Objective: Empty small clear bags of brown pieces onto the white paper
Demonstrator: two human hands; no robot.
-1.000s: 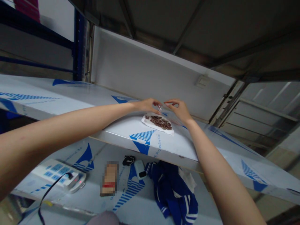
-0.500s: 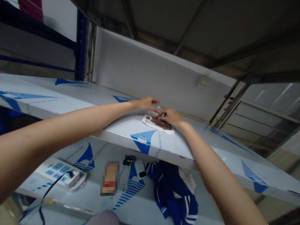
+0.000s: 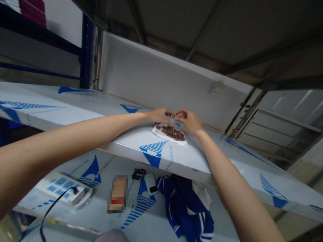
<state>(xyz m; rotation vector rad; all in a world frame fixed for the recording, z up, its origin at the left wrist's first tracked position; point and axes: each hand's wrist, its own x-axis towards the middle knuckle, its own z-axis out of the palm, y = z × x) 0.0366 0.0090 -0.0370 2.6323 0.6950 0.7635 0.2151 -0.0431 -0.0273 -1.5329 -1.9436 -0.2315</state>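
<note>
Centrally, left hand (image 3: 158, 116) and right hand (image 3: 189, 121) pinch a clear plastic packet (image 3: 173, 119) just above brown pieces (image 3: 171, 132) on white paper (image 3: 161, 134).

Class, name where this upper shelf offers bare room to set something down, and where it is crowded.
Bare film lies between the paper and the near edge. Crowded where the left hand and right hand meet.

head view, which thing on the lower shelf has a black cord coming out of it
The white power strip with blue buttons, far left; the blue garment and small white device show no cord.
</note>
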